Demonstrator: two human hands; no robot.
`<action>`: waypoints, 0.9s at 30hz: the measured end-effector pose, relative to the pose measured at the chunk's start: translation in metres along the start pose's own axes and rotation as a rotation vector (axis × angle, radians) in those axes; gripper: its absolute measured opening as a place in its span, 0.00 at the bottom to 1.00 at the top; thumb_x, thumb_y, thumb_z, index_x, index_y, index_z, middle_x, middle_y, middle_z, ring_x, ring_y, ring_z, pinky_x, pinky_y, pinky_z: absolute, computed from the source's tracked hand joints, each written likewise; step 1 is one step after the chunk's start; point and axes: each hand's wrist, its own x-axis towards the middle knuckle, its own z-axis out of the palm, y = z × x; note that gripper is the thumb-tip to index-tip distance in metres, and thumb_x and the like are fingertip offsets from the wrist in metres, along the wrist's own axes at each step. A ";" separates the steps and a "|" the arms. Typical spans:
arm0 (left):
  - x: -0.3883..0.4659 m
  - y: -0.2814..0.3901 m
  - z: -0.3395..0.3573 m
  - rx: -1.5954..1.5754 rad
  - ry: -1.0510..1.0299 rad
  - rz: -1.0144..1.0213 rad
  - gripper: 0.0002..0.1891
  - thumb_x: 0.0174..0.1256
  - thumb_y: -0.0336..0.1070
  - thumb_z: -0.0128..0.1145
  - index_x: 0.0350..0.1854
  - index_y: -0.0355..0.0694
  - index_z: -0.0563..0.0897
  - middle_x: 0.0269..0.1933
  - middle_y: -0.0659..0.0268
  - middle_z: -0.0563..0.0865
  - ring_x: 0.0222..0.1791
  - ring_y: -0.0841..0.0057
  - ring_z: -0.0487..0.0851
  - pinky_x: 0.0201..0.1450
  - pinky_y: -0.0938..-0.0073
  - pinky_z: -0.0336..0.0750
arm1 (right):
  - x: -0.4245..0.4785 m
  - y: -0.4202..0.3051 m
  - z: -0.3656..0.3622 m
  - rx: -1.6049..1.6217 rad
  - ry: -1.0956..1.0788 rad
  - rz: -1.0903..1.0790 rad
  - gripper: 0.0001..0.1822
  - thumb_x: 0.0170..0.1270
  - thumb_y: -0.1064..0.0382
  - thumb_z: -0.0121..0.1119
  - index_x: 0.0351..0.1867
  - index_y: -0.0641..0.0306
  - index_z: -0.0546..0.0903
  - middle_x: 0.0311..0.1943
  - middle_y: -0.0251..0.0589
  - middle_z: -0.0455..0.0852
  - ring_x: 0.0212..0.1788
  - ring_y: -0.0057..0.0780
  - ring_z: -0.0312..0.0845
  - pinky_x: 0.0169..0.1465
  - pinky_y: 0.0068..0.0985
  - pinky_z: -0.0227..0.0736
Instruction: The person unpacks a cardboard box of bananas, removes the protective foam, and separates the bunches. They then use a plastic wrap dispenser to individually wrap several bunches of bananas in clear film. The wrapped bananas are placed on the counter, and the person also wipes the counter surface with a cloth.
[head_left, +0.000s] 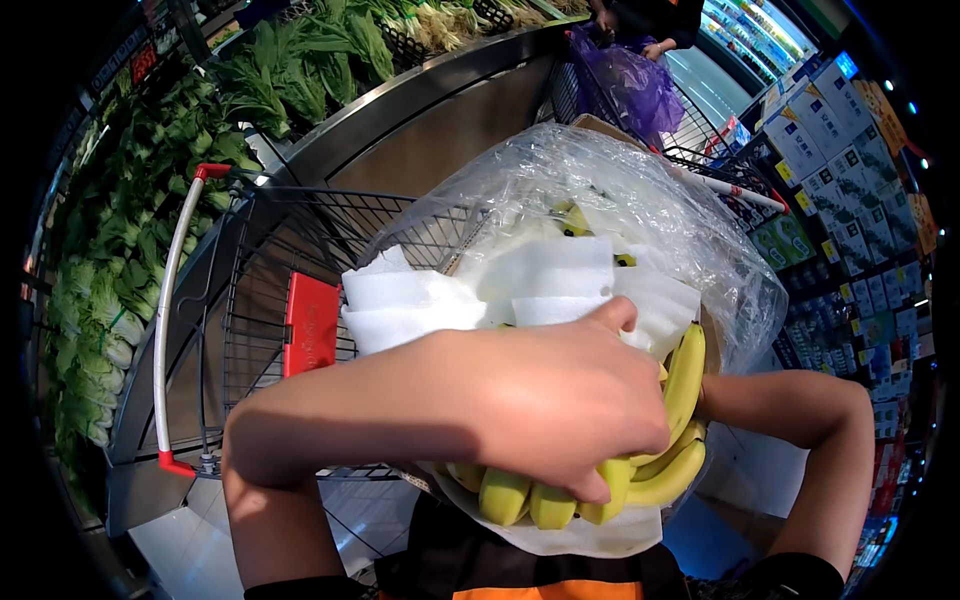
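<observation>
Yellow bananas (684, 375) lie at the near side of a cardboard box lined with clear plastic film (540, 157), which rests on a wire shopping cart. My left hand (577, 390) reaches across from the left over the bunch, its fingers bent around or against the bananas; whether it grips them is unclear. From the right comes my right forearm (765, 405), and its hand is hidden behind the bananas. White foam sheets (562, 270) cover more fruit in the box, with dark-tipped bananas (574, 219) peeking out between them.
The cart's white handle with red ends (172, 307) stands at the left. Beyond are leafy greens (300, 67) on a metal-edged display (450, 67). Another person's hand (656, 51) is near a purple bag (637, 90) in a second cart. Stacked cartons (832, 127) stand at right.
</observation>
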 end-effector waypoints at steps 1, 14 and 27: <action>-0.004 -0.001 -0.003 0.000 0.010 -0.007 0.12 0.49 0.41 0.65 0.30 0.38 0.82 0.27 0.60 0.81 0.38 0.64 0.82 0.57 0.55 0.60 | -0.004 -0.005 0.000 0.007 0.005 -0.009 0.17 0.68 0.57 0.48 0.51 0.67 0.74 0.42 0.44 0.80 0.41 0.33 0.79 0.44 0.29 0.74; -0.057 -0.017 -0.026 -0.128 0.068 -0.037 0.15 0.56 0.47 0.66 0.41 0.45 0.83 0.55 0.64 0.80 0.56 0.71 0.76 0.62 0.52 0.48 | -0.062 -0.043 0.008 0.222 0.065 -0.157 0.22 0.74 0.55 0.43 0.60 0.70 0.70 0.52 0.49 0.80 0.51 0.37 0.81 0.54 0.30 0.79; -0.053 -0.007 -0.030 -0.054 0.017 -0.067 0.20 0.54 0.55 0.66 0.39 0.43 0.84 0.52 0.63 0.82 0.55 0.71 0.78 0.61 0.53 0.50 | -0.059 -0.082 0.008 0.141 0.045 0.112 0.24 0.71 0.48 0.49 0.57 0.64 0.74 0.46 0.47 0.83 0.44 0.29 0.83 0.45 0.28 0.81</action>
